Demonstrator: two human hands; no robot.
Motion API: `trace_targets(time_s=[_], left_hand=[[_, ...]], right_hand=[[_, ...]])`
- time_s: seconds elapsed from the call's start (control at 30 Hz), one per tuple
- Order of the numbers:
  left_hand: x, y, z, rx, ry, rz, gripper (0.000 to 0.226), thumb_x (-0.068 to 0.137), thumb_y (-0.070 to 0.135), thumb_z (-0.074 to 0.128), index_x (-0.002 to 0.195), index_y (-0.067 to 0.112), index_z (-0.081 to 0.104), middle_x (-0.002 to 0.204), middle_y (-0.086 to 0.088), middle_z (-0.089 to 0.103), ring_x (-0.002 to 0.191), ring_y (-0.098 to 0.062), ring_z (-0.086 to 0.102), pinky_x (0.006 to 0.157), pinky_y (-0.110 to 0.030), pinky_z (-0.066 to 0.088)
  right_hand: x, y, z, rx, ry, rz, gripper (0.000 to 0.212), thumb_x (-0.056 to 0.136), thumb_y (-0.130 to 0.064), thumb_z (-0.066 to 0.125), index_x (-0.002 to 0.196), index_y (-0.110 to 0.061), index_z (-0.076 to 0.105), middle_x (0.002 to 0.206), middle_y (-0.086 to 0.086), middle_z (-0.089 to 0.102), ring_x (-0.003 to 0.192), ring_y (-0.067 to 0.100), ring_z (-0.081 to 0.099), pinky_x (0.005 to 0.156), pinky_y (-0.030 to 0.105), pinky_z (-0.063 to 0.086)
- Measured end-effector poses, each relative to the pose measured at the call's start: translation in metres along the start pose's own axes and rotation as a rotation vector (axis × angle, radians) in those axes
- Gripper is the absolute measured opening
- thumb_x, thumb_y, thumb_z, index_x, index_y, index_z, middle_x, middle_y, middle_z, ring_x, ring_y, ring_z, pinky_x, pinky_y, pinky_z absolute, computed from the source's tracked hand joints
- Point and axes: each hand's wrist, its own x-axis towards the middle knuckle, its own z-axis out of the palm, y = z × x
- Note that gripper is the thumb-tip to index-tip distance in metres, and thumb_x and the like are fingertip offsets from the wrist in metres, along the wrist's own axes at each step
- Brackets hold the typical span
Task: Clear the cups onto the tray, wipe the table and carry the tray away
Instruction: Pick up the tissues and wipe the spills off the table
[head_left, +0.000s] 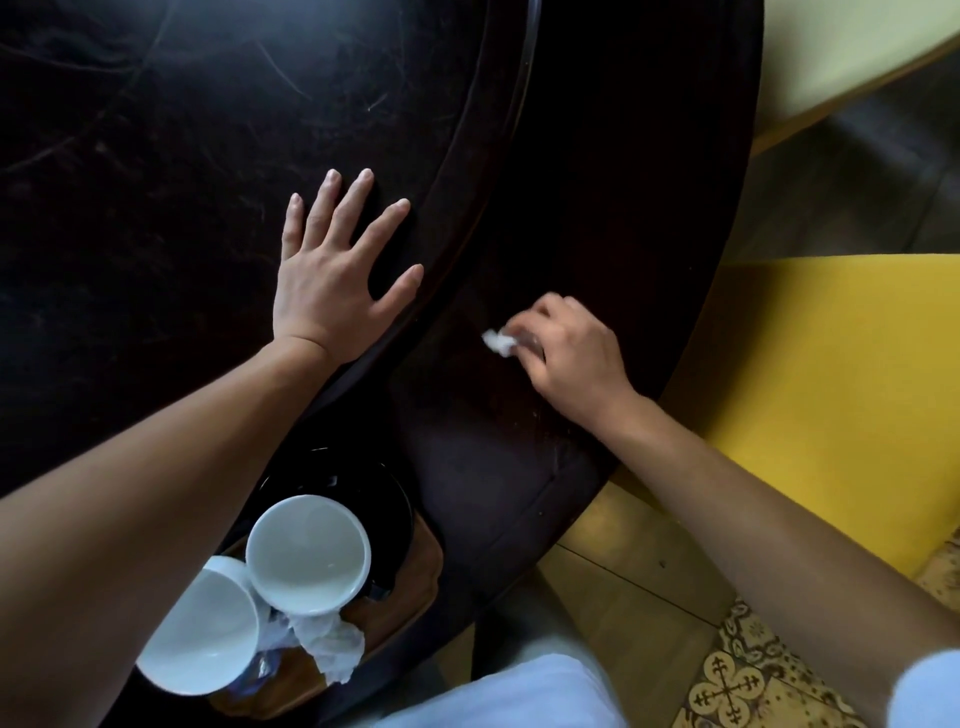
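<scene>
Right hand (563, 353) pinches a crumpled, seemingly paper white wad (498, 343) on the dark worktop (156, 156); beside it, left hand (332, 280) lies flat, fingers spread.

Most of the dark bench (156, 130) lies bare and open, apart from the left hand (332, 280) pressed flat near its raised inner rim. The right hand (566, 353), closed on a white wad (497, 343), fills the outer band. The near edge is crowded: tray (415, 577), two white cups (309, 553), crumpled tissue (332, 644).
</scene>
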Motion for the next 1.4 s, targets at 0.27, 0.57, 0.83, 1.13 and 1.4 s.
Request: trace_targets(time_s=[0.27, 0.57, 0.83, 1.13, 1.4], left_hand=[[0.003, 0.002, 0.001, -0.004, -0.005, -0.001, 0.065, 0.100, 0.063, 0.041, 0.157, 0.032, 0.038, 0.171, -0.004, 0.021, 0.160, -0.029, 0.008, 0.128, -0.055, 0.003], [0.002, 0.001, -0.001, -0.001, -0.003, -0.003, 0.064, 0.101, 0.061, 0.044, 0.158, 0.032, 0.038, 0.171, -0.003, 0.021, 0.160, -0.029, 0.008, 0.128, -0.055, 0.003], [0.003, 0.002, 0.001, -0.003, 0.001, 0.006, 0.064, 0.100, 0.061, 0.044, 0.158, 0.033, 0.038, 0.171, -0.003, 0.021, 0.160, -0.029, 0.009, 0.128, -0.055, 0.004], [0.000, 0.001, 0.001, 0.005, 0.005, 0.002, 0.065, 0.099, 0.062, 0.042, 0.158, 0.033, 0.038, 0.171, -0.002, 0.021, 0.160, -0.028, 0.009, 0.128, -0.054, 0.004], [0.000, 0.003, 0.000, 0.005, 0.010, -0.002, 0.065, 0.099, 0.061, 0.043, 0.157, 0.033, 0.039, 0.171, -0.002, 0.022, 0.159, -0.028, 0.010, 0.128, -0.052, 0.003]], right_hand=[[-0.075, 0.004, -0.004, 0.065, -0.079, -0.060, 0.016, 0.085, -0.017, 0.077, 0.100, -0.020, 0.074, 0.094, -0.003, 0.064, 0.085, 0.016, 0.062, 0.068, 0.032, 0.055], [-0.057, 0.034, -0.012, 0.030, 0.161, 0.217, 0.015, 0.088, -0.020, 0.075, 0.103, -0.019, 0.076, 0.093, -0.003, 0.065, 0.074, 0.014, 0.064, 0.061, 0.026, 0.047], [-0.103, 0.002, 0.005, 0.167, 0.071, 0.163, 0.015, 0.085, -0.017, 0.077, 0.099, -0.022, 0.074, 0.095, -0.006, 0.066, 0.080, 0.012, 0.067, 0.065, 0.027, 0.054], [-0.122, 0.009, 0.009, 0.104, 0.171, 0.293, 0.011, 0.086, -0.015, 0.072, 0.096, -0.021, 0.073, 0.095, -0.004, 0.067, 0.074, 0.014, 0.066, 0.061, 0.028, 0.052], [-0.157, -0.006, 0.003, 0.181, 0.209, 0.364, 0.017, 0.080, -0.006, 0.078, 0.091, -0.018, 0.074, 0.094, -0.005, 0.069, 0.082, 0.013, 0.065, 0.069, 0.028, 0.054]])
